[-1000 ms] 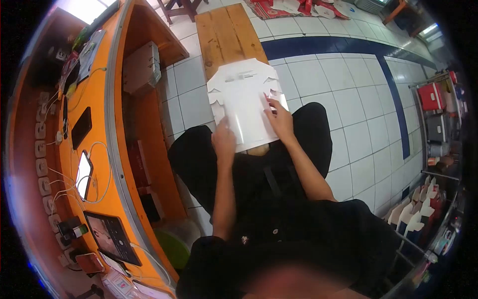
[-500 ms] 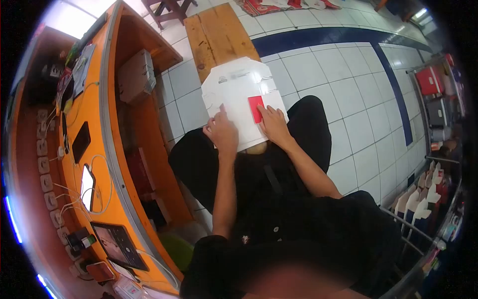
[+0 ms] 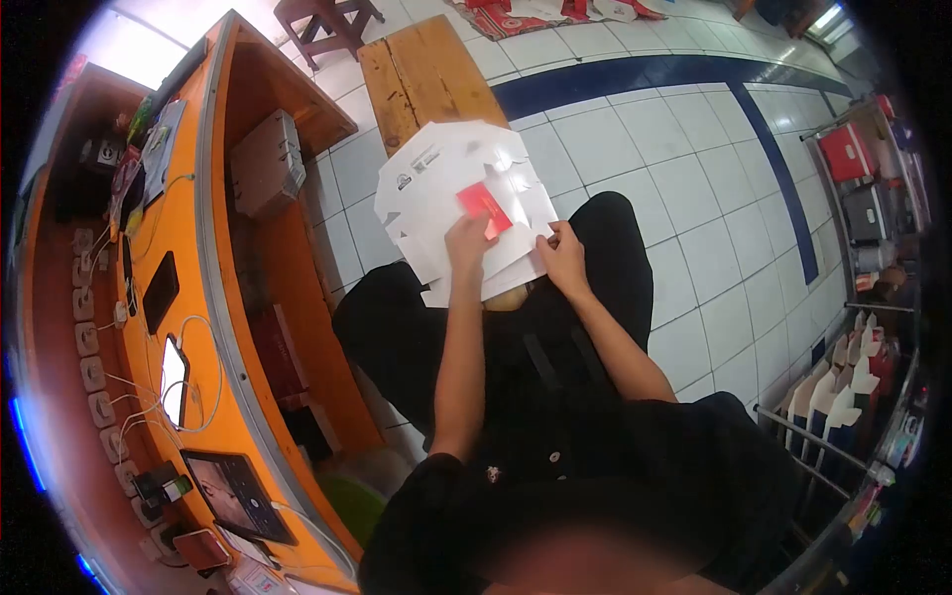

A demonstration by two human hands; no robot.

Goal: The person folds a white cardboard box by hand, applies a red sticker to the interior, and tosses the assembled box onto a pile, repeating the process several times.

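A white die-cut cardboard sheet [image 3: 441, 213] with small dark print near its far left edge lies across my lap and the near end of the wooden bench. It sits skewed over another white sheet, whose edge shows along the near side. On the top sheet is a small red card [image 3: 483, 203], tilted. My left hand [image 3: 468, 243] is closed at the card's near edge, its fingertips partly hidden. My right hand [image 3: 563, 260] pinches the right edge of the top white sheet between thumb and fingers.
The wooden bench [image 3: 426, 74] extends forward. At left, an orange counter [image 3: 213, 337] carries phones, a tablet [image 3: 238, 493] and cables. To the right stands a metal rack with a red box [image 3: 845, 152] and folded white cartons [image 3: 828, 397]. A stool [image 3: 322, 30] is at the far left.
The top white sheet has turned counterclockwise, baring the one below. My left hand moved right to the red card, which shifted left and tilted. My right hand left the card for the sheet's edge.
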